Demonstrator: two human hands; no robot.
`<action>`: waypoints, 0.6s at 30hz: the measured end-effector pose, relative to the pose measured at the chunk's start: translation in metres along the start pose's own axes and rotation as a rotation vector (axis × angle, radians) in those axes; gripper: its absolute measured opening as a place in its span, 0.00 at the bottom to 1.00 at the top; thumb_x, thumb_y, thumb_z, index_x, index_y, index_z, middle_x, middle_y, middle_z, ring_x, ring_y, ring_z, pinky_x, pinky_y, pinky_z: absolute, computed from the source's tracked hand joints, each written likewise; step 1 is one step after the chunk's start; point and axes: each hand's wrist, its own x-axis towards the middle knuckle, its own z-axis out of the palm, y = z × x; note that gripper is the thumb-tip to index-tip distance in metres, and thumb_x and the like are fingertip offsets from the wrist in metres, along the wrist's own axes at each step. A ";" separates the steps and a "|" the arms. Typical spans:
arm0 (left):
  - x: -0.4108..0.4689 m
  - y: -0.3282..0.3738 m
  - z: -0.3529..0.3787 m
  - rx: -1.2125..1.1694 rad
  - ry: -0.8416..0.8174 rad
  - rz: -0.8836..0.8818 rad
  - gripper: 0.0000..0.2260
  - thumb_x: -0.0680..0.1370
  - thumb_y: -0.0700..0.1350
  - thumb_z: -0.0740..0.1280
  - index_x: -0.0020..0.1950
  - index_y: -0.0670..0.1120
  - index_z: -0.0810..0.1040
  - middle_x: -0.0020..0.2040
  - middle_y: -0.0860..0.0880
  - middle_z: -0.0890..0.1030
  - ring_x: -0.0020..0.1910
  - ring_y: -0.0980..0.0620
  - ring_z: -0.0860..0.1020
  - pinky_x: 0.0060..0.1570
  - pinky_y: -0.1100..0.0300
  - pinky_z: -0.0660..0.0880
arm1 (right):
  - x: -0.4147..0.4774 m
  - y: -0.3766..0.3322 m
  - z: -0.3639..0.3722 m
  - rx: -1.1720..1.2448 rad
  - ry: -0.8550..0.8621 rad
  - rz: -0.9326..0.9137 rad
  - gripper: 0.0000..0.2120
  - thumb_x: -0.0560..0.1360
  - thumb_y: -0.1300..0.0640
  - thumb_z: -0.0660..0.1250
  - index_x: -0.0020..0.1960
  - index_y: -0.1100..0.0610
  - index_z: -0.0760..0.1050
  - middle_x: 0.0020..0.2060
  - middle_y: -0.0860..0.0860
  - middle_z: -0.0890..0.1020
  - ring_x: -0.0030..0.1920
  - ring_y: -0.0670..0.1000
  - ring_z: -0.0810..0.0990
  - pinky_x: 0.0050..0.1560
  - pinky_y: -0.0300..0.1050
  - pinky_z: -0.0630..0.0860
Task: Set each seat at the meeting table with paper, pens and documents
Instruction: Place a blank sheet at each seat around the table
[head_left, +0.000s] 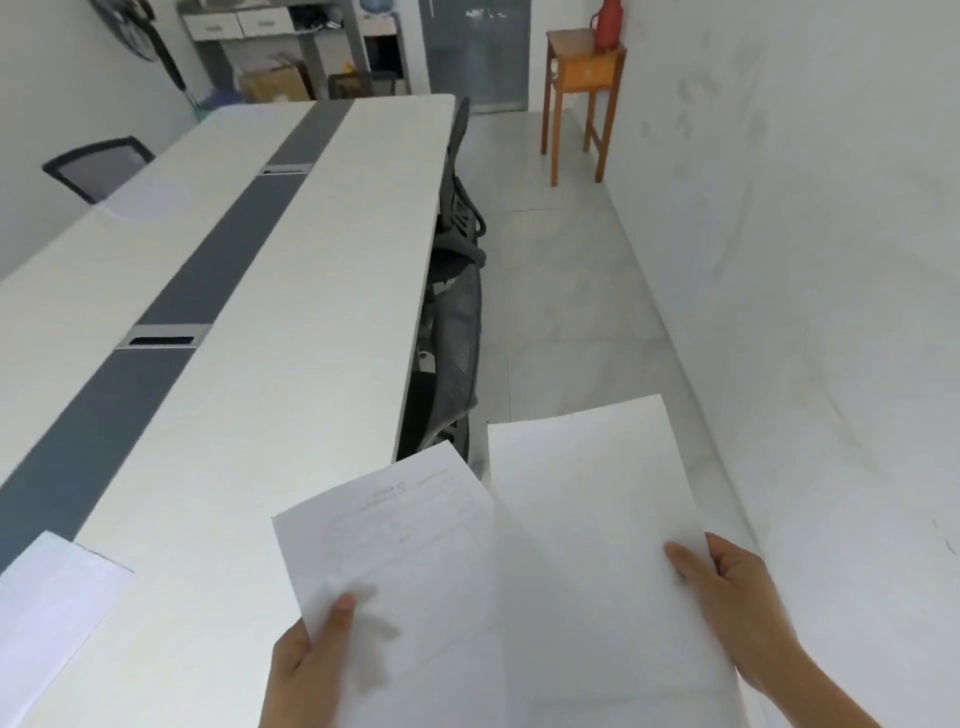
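Midway through dealing out papers: pinches a printed document (395, 551) in the left hand (306, 670), thumb on top, and grips a blank sheet (597, 519) by its right edge in the right hand (727, 587), both at the meeting table's (291, 322) near right edge. Next probably calls for laying both flat before the tucked-in office chair (457, 332) further along that edge.

A wooden stand (587, 73) stands on the tiled floor (561, 286) just beside the right wall (805, 208), with a red flask (609, 26) upright on top of it. At the far end of the room a grey shelf (356, 52) holds two white drawers (239, 23), with a cardboard box (272, 83) below them. A frosted glass door (475, 52) is to its right.
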 end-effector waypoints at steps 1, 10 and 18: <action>0.015 0.005 0.002 -0.019 0.025 -0.007 0.11 0.81 0.39 0.60 0.47 0.38 0.81 0.28 0.45 0.84 0.17 0.53 0.72 0.19 0.68 0.69 | 0.019 -0.010 0.012 -0.020 -0.018 -0.007 0.14 0.77 0.58 0.68 0.37 0.67 0.73 0.28 0.54 0.76 0.31 0.52 0.73 0.35 0.45 0.68; 0.168 0.077 0.007 -0.206 0.070 -0.054 0.15 0.82 0.44 0.60 0.46 0.36 0.83 0.36 0.41 0.85 0.30 0.46 0.79 0.35 0.54 0.75 | 0.160 -0.143 0.113 -0.173 -0.132 -0.110 0.11 0.76 0.59 0.67 0.39 0.65 0.75 0.31 0.58 0.78 0.31 0.54 0.75 0.35 0.46 0.70; 0.234 0.113 -0.015 -0.377 0.228 -0.082 0.15 0.82 0.45 0.59 0.51 0.37 0.82 0.46 0.40 0.86 0.43 0.42 0.85 0.45 0.49 0.79 | 0.281 -0.223 0.213 -0.303 -0.299 -0.167 0.11 0.76 0.60 0.67 0.41 0.68 0.72 0.32 0.56 0.75 0.32 0.53 0.71 0.34 0.44 0.66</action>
